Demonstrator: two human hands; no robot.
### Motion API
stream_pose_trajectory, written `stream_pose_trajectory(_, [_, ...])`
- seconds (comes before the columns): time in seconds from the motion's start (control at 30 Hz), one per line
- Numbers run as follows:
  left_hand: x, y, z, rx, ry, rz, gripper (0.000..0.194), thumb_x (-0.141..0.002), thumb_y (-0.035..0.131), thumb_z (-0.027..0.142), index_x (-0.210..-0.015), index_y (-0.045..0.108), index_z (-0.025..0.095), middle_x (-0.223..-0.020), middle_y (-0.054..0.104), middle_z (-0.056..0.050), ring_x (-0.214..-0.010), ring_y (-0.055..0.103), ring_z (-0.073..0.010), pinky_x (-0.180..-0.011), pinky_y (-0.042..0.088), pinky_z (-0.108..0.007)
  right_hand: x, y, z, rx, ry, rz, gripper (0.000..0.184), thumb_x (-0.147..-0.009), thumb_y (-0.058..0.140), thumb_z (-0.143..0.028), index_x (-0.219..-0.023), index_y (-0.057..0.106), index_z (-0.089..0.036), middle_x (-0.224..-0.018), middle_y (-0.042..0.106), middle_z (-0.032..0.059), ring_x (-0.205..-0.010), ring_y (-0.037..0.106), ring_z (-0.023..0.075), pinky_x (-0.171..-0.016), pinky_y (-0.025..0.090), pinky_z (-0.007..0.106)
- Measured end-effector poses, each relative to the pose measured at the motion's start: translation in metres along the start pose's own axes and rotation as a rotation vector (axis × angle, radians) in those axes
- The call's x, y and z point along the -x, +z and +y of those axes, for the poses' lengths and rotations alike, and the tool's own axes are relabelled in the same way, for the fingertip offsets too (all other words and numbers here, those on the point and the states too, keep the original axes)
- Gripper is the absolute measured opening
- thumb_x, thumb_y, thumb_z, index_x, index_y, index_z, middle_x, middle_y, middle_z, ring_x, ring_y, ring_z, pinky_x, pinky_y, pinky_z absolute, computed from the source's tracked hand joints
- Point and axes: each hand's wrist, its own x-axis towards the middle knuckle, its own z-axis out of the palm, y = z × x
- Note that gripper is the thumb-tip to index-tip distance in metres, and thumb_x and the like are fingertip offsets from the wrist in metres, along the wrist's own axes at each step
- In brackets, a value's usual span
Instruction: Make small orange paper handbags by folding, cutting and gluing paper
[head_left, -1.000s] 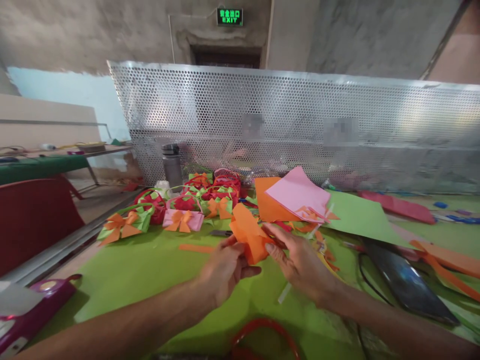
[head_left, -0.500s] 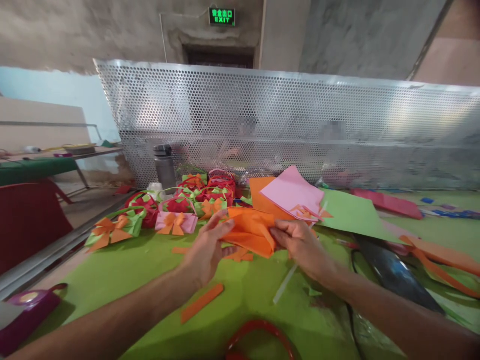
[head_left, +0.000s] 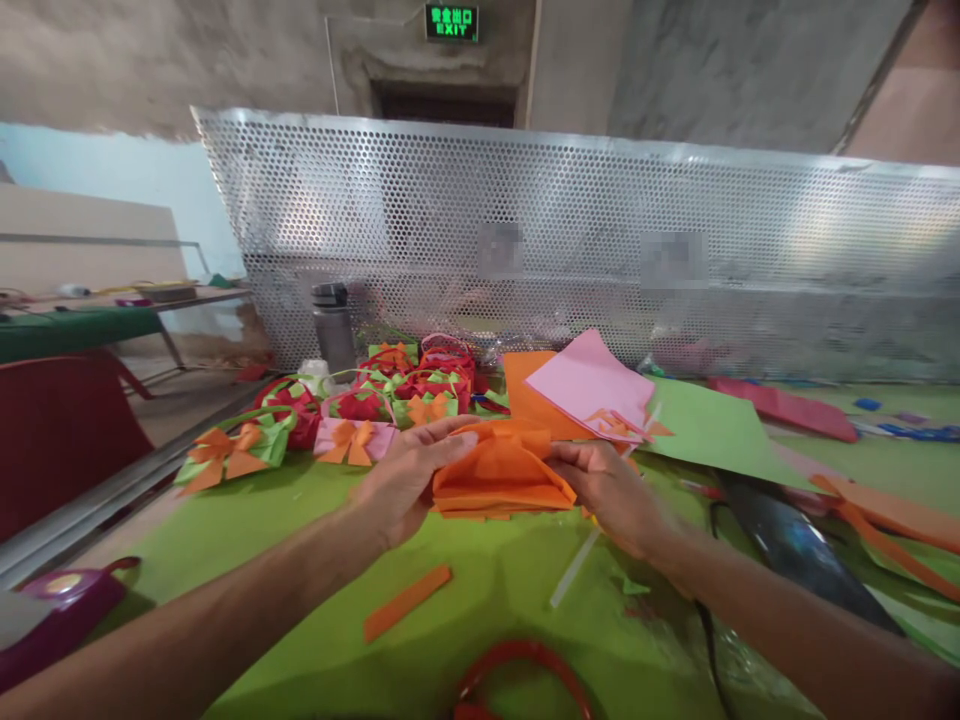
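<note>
An orange folded paper bag is held up between my two hands, its long lower edge turned toward me. My left hand grips its left side, thumb on top and fingers behind. At the right side, my right hand pinches the bag between thumb and fingers. Below it on the green tabletop lies a loose orange paper strip. Beyond my left hand stand small finished bags with bows, among them a pink bag with an orange bow and a green bag with an orange bow.
A pink sheet and a green sheet lie to the right, near a dark phone-like slab. A grey bottle stands before the perforated metal screen. A red loop handle is at the near edge.
The orange bag has been turned and opened out, so its long folded edge now faces me. Both hands keep hold of its sides. The view has shifted slightly.
</note>
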Motion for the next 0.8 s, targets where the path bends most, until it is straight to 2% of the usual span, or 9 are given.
stream_pose_trajectory(0.2, [0.002,0.003,-0.002,-0.047,-0.034,-0.010,0.032,-0.057,0.078,0.014,-0.087,0.068,0.012,-0.072,0.072,-0.006,-0.063,0.067,-0.0172,-0.063,0.053,-0.026,-0.001,-0.003,0.004,0.009,-0.044,-0.030,0.035,-0.072,0.065,-0.047,-0.092,0.070,-0.018,-0.080,0.070,0.0032,-0.071,0.061,0.0167,-0.070,0.047,0.031])
stream_pose_trajectory(0.37, [0.004,0.005,-0.006,-0.118,-0.060,-0.019,0.036,-0.051,0.083,0.020,-0.083,0.069,0.011,-0.070,0.072,-0.007,-0.060,0.066,-0.0152,-0.058,0.052,-0.022,0.000,-0.005,0.006,0.079,-0.065,0.009,0.034,-0.073,0.064,-0.045,-0.089,0.069,-0.016,-0.075,0.068,0.0027,-0.069,0.059,0.0147,-0.066,0.045,0.028])
stream_pose_trajectory(0.5, [0.008,0.008,-0.011,-0.146,-0.087,-0.042,0.038,-0.049,0.085,0.022,-0.082,0.070,0.011,-0.068,0.072,-0.006,-0.058,0.066,-0.0144,-0.057,0.052,-0.021,0.003,-0.002,0.006,0.216,-0.057,0.014,0.027,-0.073,0.062,-0.040,-0.075,0.067,-0.014,-0.069,0.064,0.0018,-0.062,0.054,0.0131,-0.058,0.042,0.025])
stream_pose_trajectory(0.67, [0.008,0.007,-0.015,-0.115,-0.125,-0.068,0.027,-0.057,0.080,0.022,-0.080,0.071,0.010,-0.069,0.071,-0.007,-0.058,0.065,-0.0137,-0.055,0.051,-0.019,0.006,0.001,0.002,0.272,-0.018,0.033,0.022,-0.073,0.059,-0.037,-0.071,0.062,-0.015,-0.068,0.062,0.0017,-0.059,0.051,0.0125,-0.054,0.039,0.025])
stream_pose_trajectory(0.8, [0.005,0.006,-0.014,-0.113,-0.186,-0.035,0.022,-0.060,0.075,0.014,-0.081,0.070,0.011,-0.069,0.071,-0.007,-0.056,0.065,-0.0144,-0.053,0.051,-0.021,0.007,0.001,0.000,0.273,-0.016,0.013,0.021,-0.071,0.059,-0.036,-0.073,0.062,-0.015,-0.067,0.061,0.0012,-0.059,0.049,0.0121,-0.054,0.037,0.024])
